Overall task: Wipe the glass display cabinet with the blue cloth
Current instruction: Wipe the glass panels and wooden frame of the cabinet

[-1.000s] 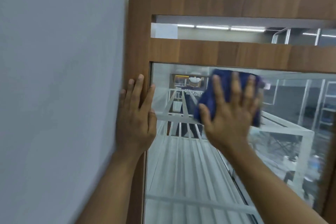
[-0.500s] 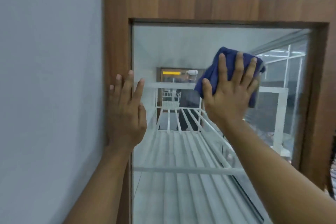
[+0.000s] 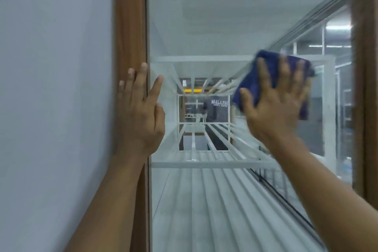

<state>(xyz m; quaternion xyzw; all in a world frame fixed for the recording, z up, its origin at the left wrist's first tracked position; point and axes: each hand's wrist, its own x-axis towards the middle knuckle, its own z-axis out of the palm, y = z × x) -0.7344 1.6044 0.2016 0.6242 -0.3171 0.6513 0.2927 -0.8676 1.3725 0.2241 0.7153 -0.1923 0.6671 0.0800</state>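
Observation:
The glass display cabinet [image 3: 214,16] fills the view, a tall pane in a brown wooden frame [image 3: 129,26]. My right hand [image 3: 276,102] presses the blue cloth [image 3: 249,86] flat against the glass at mid height, toward the pane's right side, fingers spread over it. The cloth shows above and to the left of the hand and is motion-blurred. My left hand [image 3: 141,112] lies flat with fingers apart on the left frame post, its thumb and index finger over the pane's edge, holding nothing.
A plain grey wall [image 3: 55,88] adjoins the cabinet on the left. White slatted shelves [image 3: 204,161] sit behind the glass. The right frame post [image 3: 364,88] bounds the pane. A person's reflection in a dark shirt [image 3: 217,108] shows in the glass.
My right hand has slid the cloth to the right across the pane. The view has tilted down, so the top rail has left the frame. My left hand stays on the left post.

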